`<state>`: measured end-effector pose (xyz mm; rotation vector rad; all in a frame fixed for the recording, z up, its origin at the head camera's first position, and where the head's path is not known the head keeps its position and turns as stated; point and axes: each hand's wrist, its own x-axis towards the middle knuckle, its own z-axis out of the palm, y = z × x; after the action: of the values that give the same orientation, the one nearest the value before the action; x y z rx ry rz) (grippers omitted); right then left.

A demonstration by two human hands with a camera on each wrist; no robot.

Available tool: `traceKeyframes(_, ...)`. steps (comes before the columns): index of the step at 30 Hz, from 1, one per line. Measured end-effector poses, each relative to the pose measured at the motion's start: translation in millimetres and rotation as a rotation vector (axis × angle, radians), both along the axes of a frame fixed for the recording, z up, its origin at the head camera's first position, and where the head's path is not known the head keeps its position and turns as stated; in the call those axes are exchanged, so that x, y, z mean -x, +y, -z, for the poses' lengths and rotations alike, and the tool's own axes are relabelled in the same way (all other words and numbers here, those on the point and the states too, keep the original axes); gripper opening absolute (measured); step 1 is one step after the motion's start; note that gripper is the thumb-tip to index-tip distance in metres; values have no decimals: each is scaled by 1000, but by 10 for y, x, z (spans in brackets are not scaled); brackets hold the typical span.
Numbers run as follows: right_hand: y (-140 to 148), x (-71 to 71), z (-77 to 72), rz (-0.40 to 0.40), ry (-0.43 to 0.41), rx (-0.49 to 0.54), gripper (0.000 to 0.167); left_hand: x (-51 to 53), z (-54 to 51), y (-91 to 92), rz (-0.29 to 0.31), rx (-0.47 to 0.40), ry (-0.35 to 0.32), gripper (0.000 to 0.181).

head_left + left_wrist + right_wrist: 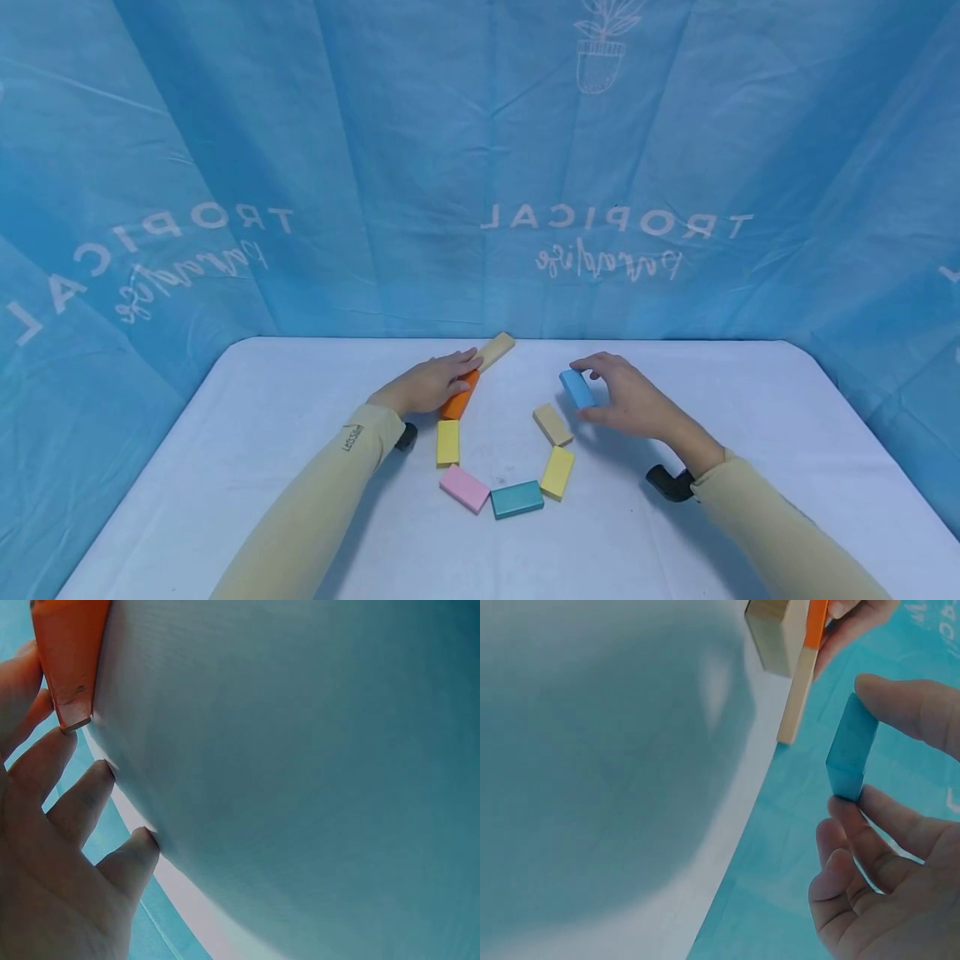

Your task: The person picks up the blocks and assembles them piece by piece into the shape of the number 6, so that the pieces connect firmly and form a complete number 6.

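My right hand (626, 400) holds a light blue block (577, 389) above the table, pinched between thumb and fingers. In the right wrist view this blue block (853, 746) stands tilted between the fingertips. Over at the left, my left hand (433, 383) touches an orange block (460, 398), its fingers spread and fairly straight. A natural wood block (497, 350) adjoins the orange one's far end, partly behind the fingertips. The left wrist view shows the orange block (73, 660) beside the thumb and fingers.
More blocks form a curve on the white table (300, 375): yellow (447, 443), pink (465, 488), teal (517, 500), another yellow (557, 473) and a wooden block (552, 425). A blue printed cloth (420, 167) hangs behind the table.
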<state>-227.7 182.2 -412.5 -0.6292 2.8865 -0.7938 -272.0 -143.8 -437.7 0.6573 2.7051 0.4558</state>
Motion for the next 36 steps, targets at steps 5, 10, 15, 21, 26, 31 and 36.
traceKeyframes(5,-123,3,-4,-52,-18,0,69,5,2,-6,4,-8,-2,56)
traceKeyframes(10,-246,4,8,-99,-26,-6,68,9,11,-6,11,-12,4,56)
traceKeyframes(15,-353,19,26,-134,-32,-14,68,8,7,-2,16,-7,10,56)
traceKeyframes(21,-490,44,29,-193,-57,-15,68,-3,-2,-5,4,-11,6,55)
traceKeyframes(26,-618,68,42,-239,-62,-37,65,1,0,-7,3,-16,11,55)
traceKeyframes(31,-719,86,59,-281,-82,-51,62,9,0,-7,9,-23,15,56)
traceKeyframes(36,-785,100,51,-318,-77,-80,60,3,-18,-4,4,-29,5,55)
